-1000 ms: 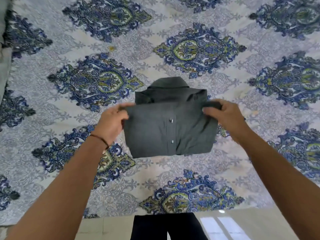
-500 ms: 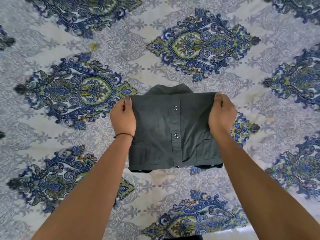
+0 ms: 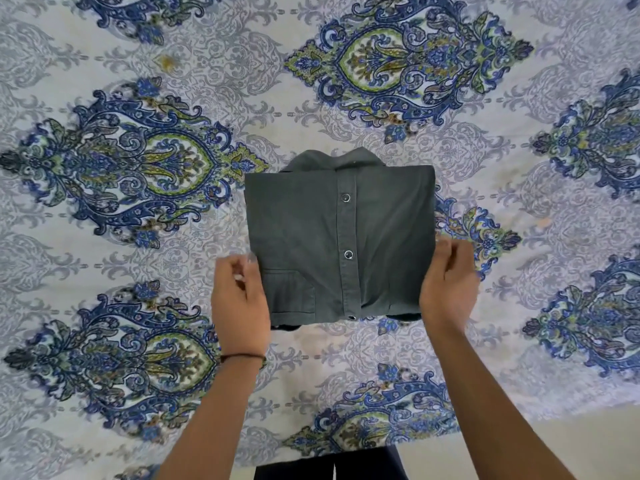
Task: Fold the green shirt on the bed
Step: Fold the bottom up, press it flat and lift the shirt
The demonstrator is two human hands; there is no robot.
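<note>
The dark green shirt [image 3: 311, 244] lies folded into a neat rectangle on the patterned bed sheet [image 3: 138, 64]. Its button placket faces up and its collar pokes out at the far edge. My left hand [image 3: 239, 299] is at the shirt's lower left edge, next to the chest pocket, with its fingers curled and blurred. My right hand [image 3: 448, 285] lies over the lower right corner and hides it. Whether either hand pinches the cloth is not visible.
The bed's near edge [image 3: 519, 424] runs across the bottom right, with pale floor [image 3: 554, 452] beyond it. Dark trousers [image 3: 329, 469] show at the bottom centre. The blue and green patterned sheet surrounds the shirt on all sides.
Both hands laid the folded part down flat over the shirt, then slid from its far corners back to its near corners. The camera has moved closer over the bed.
</note>
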